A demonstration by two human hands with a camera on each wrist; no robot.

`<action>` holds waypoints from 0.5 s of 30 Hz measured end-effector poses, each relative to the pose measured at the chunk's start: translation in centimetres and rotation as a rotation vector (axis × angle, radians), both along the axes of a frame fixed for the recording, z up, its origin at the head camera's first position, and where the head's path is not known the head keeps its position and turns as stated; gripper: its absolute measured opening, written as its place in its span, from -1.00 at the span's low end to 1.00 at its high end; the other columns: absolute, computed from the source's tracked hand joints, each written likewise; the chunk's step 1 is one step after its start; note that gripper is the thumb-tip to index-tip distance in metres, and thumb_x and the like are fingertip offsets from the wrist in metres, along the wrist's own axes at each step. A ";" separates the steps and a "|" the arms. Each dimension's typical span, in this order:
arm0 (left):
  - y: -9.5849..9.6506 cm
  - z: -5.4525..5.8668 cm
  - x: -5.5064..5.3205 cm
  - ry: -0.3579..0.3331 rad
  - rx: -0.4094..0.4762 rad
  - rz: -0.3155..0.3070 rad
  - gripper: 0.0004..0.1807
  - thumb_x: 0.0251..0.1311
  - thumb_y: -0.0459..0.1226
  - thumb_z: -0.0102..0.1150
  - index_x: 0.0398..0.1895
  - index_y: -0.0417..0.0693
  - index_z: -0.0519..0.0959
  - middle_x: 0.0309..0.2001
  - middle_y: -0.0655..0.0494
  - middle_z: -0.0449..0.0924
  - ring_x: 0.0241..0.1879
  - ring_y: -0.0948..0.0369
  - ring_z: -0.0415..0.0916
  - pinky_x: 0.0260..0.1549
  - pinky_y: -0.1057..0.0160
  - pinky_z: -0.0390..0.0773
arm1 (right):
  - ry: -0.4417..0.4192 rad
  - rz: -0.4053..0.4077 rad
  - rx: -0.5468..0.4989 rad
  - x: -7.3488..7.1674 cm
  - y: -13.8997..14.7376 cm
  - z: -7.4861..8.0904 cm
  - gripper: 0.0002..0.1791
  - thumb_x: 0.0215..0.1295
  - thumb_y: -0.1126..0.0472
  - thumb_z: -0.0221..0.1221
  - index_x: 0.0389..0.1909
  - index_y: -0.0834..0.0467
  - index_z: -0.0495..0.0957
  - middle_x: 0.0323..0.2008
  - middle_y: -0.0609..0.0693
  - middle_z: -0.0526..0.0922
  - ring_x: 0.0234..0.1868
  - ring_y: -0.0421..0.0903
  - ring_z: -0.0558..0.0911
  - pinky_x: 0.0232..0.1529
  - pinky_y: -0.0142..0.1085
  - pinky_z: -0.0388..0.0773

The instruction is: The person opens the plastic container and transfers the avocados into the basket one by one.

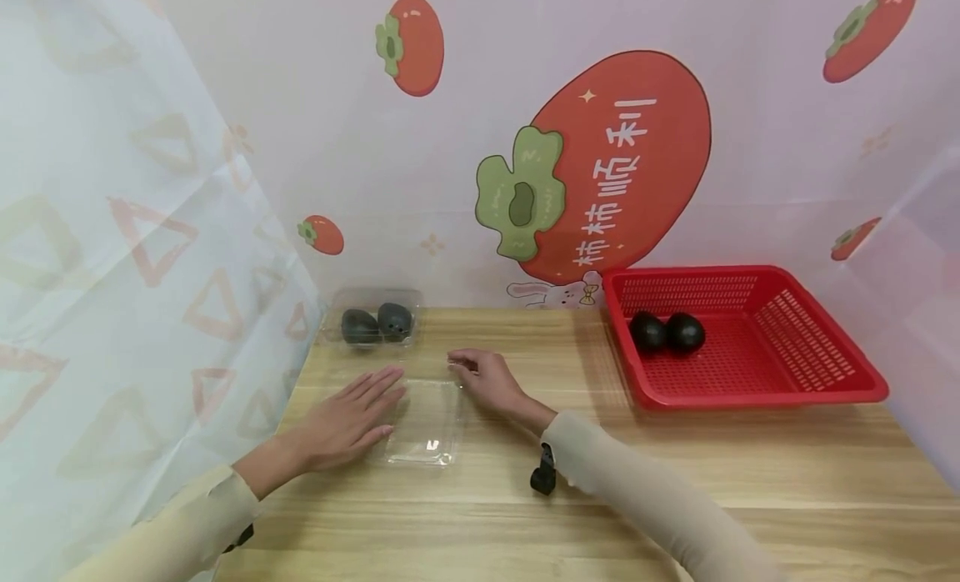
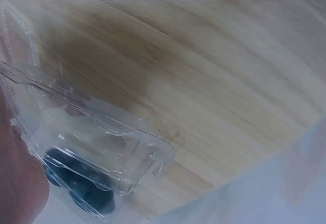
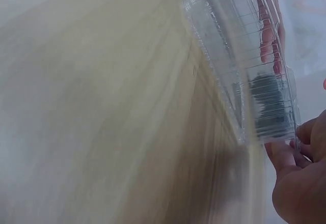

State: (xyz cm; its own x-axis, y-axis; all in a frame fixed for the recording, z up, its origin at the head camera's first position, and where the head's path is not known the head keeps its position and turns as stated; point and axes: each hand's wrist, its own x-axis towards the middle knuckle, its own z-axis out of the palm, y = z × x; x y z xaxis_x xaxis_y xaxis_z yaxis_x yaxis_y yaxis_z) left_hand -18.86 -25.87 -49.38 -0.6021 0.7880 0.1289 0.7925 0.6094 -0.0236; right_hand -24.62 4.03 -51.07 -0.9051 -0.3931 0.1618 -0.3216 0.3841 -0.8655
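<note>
A clear plastic clamshell box (image 1: 424,423) rests on the wooden table between the two hands. My left hand (image 1: 341,419) lies along its left side, fingers stretched out and close together. At the far right edge, my right hand (image 1: 491,382) pinches the rim between thumb and curled fingers, as the right wrist view also shows. Behind, a second clear box (image 1: 408,297) holds two dark, avocado-like fruits (image 1: 361,327). Through the plastic in the left wrist view, dark fruits (image 2: 76,175) show up blurred.
A red slotted basket (image 1: 757,398) stands at the right of the table (image 1: 465,532), with two dark oval fruits (image 1: 667,333) in its left corner. Patterned sheets (image 1: 465,165) hang behind and at the sides.
</note>
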 end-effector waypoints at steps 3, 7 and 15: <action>-0.9 0.0 0.0 0.015 0.003 0.003 -0.35 0.61 -0.03 0.02 0.55 -0.27 0.36 0.62 -0.23 0.20 0.61 -0.13 0.14 0.52 -0.11 0.17 | -0.032 -0.010 -0.043 -0.1 -0.9 -0.3 -0.63 0.58 0.29 0.17 0.28 0.37 0.61 0.14 0.19 0.76 0.20 0.08 0.72 0.26 -0.11 0.62; -2.1 -0.2 0.0 0.021 0.010 0.008 -0.36 0.61 -0.04 0.02 0.55 -0.27 0.36 0.62 -0.22 0.20 0.60 -0.13 0.16 0.56 -0.04 0.09 | -0.075 -0.023 -0.088 -0.3 -2.1 -0.7 -0.63 0.59 0.26 0.19 0.28 0.35 0.62 0.14 0.16 0.76 0.22 0.06 0.71 0.28 -0.14 0.60; -4.0 -0.2 -0.1 0.041 0.031 0.010 -0.39 0.60 -0.08 0.04 0.52 -0.28 0.39 0.59 -0.26 0.24 0.57 -0.15 0.19 0.63 0.10 -0.09 | -0.134 -0.025 -0.164 -0.6 -4.3 -1.1 -0.60 0.59 0.24 0.19 0.29 0.37 0.59 0.16 0.19 0.75 0.22 0.06 0.72 0.27 -0.21 0.60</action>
State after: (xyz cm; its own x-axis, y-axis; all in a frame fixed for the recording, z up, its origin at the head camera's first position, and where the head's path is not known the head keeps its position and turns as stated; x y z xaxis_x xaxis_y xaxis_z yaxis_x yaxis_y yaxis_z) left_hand -18.97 -29.82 -49.56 -0.6036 0.7772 0.1779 0.7851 0.6183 -0.0373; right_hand -25.17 -0.31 -52.14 -0.9321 -0.3484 0.0989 -0.1912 0.2415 -0.9514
